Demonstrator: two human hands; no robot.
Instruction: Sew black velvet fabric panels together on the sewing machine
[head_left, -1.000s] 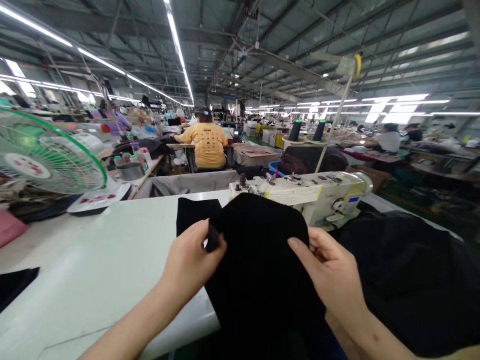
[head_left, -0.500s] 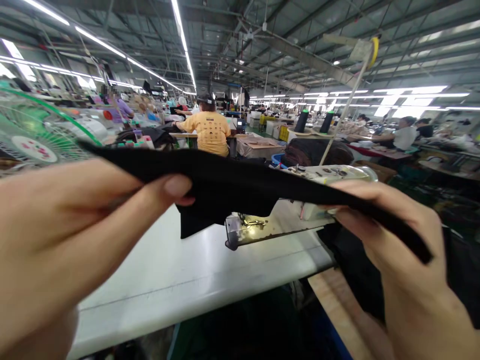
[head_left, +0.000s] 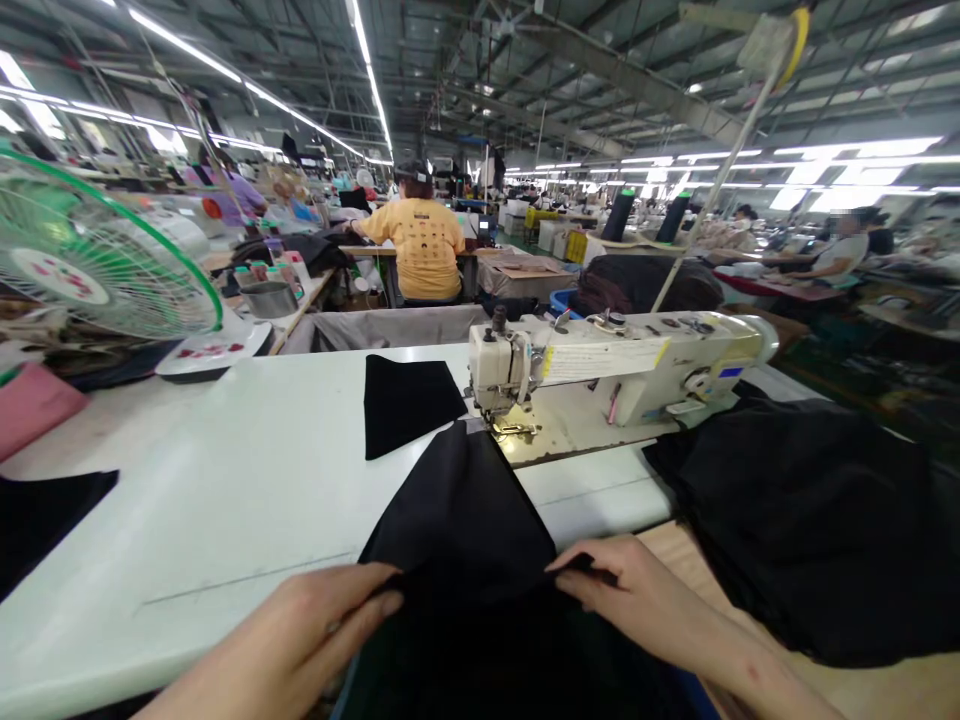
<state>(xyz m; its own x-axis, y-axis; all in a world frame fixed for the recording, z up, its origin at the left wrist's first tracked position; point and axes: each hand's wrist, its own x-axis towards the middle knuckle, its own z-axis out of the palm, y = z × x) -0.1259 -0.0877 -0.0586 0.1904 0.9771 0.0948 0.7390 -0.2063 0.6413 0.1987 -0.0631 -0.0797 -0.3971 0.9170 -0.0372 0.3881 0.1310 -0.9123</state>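
A piece of black fabric (head_left: 465, 510) stretches from the sewing machine's needle area toward me, over the table's front edge. My left hand (head_left: 330, 620) pinches its left near corner between thumb and fingers. Its right near corner is pinched in my right hand (head_left: 622, 590). The white sewing machine (head_left: 607, 370) stands just beyond, its lamp lighting the needle plate. Left of the needle, a smaller black fabric piece (head_left: 409, 400) lies flat on the white table (head_left: 247, 480). Whether the two pieces are joined I cannot tell.
A pile of black fabric (head_left: 817, 520) covers the right side, partly over a wooden board (head_left: 690, 550). At the left stand a green fan (head_left: 97, 260) and a metal pot (head_left: 270, 298). Another black piece (head_left: 45, 520) lies at the left edge. A person in a yellow shirt (head_left: 427, 250) sits ahead.
My hands have come down and away from my face with the black fabric, which now lies spread toward the machine. The machine and the small black piece beside it have come into clear view.
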